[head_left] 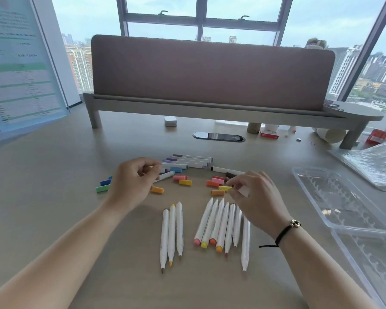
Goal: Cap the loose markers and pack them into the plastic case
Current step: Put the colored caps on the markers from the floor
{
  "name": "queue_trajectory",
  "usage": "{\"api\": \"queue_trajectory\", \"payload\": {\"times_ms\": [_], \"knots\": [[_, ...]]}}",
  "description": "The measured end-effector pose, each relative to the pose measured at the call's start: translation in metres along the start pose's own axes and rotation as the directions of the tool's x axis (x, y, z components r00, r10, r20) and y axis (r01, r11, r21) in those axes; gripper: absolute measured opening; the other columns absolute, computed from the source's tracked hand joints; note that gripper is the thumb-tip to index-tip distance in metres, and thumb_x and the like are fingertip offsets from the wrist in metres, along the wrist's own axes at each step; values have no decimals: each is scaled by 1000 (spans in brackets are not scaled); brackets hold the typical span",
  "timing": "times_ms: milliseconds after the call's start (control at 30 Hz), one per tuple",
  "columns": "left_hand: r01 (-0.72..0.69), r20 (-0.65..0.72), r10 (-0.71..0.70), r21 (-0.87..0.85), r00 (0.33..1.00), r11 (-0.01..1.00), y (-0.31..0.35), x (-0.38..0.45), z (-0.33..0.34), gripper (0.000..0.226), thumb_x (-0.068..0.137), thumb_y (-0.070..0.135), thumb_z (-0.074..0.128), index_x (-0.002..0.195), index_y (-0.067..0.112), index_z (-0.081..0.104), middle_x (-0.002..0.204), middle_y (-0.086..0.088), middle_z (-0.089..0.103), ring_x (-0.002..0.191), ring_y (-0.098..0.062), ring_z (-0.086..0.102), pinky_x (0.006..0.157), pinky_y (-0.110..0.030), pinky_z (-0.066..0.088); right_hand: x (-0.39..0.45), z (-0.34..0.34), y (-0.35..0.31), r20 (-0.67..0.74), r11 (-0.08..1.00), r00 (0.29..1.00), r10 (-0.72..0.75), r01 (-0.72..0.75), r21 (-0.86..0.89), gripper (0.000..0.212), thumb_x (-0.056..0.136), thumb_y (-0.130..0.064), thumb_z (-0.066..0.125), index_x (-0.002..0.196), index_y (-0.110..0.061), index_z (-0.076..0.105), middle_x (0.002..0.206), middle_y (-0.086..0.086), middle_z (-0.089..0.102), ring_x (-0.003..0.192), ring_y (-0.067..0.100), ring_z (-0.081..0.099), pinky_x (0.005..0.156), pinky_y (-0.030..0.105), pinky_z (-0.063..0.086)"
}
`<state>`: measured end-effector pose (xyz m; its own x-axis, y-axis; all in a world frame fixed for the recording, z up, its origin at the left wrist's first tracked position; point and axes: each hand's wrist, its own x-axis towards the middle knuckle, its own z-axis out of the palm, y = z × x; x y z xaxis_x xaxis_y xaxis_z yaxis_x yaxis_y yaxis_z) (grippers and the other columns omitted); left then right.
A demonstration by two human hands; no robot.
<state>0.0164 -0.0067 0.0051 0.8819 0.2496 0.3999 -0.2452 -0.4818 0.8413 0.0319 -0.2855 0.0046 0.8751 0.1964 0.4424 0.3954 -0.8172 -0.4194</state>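
Right grip (253, 192) pinches a yellow cap (225, 188) just above the uncapped markers (218, 224), probably matching colours, while left grip (134, 179) pinches a marker (165, 176).

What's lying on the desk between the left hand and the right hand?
In the head view, loose caps lie between the left hand and right hand: pink cap, yellow cap, orange cap.

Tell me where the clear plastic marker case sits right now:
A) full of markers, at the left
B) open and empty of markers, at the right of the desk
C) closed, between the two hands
B: the clear plastic marker case lies open at the desk's right side, its scalloped slots holding no markers.
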Motion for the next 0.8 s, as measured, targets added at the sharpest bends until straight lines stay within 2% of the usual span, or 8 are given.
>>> {"api": "queue_trajectory", "payload": {"times_ms": [67, 167, 267, 333, 433, 567, 667, 800], "knots": [[-12, 21, 12, 13, 1000, 1000, 1, -2, 1, 11, 94, 20, 65, 92, 29, 71, 72, 5, 70, 58, -10, 60, 54, -27, 49, 0, 6, -6, 65, 999, 997, -34, 35, -23, 15, 91, -23, 64, 98, -32, 75, 88, -14, 63, 92, 13, 50, 81, 30, 41], [-32, 53, 29, 52, 998, 998, 3, -4, 2, 10, 94, 21, 65, 95, 29, 71, 76, 7, 71, 64, -12, 63, 61, -33, 55, 4, 9, -5, 74, 998, 997, -2, 6, -55, 18, 91, -20, 63, 98, -31, 76, 84, -15, 59, 94, 13, 52, 81, 31, 41], [-66, 72, 60, 90, 996, 994, 5, -5, 2, 11, 94, 23, 65, 100, 23, 74, 78, 7, 72, 71, -13, 66, 69, -41, 60, 6, 5, 3, 46, 997, 997, 67, -65, -31, 17, 89, -20, 64, 96, -29, 76, 79, -16, 59, 83, 12, 56, 70, 27, 40], [-89, 76, 80, 116, 994, 989, 6, -6, 2, 13, 94, 23, 65, 102, 20, 75, 78, 5, 72, 71, -14, 66, 72, -43, 60, 5, -1, 5, 99, 994, 990, 105, -109, 33, 14, 88, -20, 67, 91, -30, 76, 74, -15, 60, 72, 8, 54, 64, 24, 39], [-119, 110, 104, 144, 988, 982, 8, -8, 2, 13, 94, 22, 66, 102, 19, 75, 79, 4, 72, 74, -15, 67, 73, -40, 59, 2, -15, 4, 270, 987, 961, 67, -103, 122, 13, 86, -21, 72, 80, -32, 74, 71, -11, 63, 64, 5, 53, 61, 20, 42], [-173, 197, 138, 173, 971, 970, 6, -10, 4, 11, 92, 20, 68, 98, 20, 77, 76, 8, 73, 72, -14, 67, 71, -36, 58, -1, -37, 1, 414, 984, 910, -35, -41, 172, 13, 83, -19, 76, 78, -31, 77, 70, -9, 66, 59, 2, 51, 59, 15, 44], [-229, 272, 166, 218, 948, 949, 5, -14, 7, 11, 91, 20, 68, 98, 21, 77, 77, 13, 71, 74, -10, 65, 70, -28, 55, -3, -42, 0, 504, 991, 863, -30, -38, 125, 14, 81, -18, 76, 77, -32, 78, 71, -9, 65, 57, -1, 50, 56, 12, 42], [-259, 298, 185, 232, 936, 937, 4, -15, 9, 12, 91, 20, 69, 100, 23, 77, 82, 15, 71, 79, -5, 64, 70, -20, 53, -5, -36, -1, 585, 1000, 811, -14, -5, 30, 25, 79, -16, 71, 82, -40, 77, 84, -13, 63, 67, 3, 51, 62, 16, 44]]}}
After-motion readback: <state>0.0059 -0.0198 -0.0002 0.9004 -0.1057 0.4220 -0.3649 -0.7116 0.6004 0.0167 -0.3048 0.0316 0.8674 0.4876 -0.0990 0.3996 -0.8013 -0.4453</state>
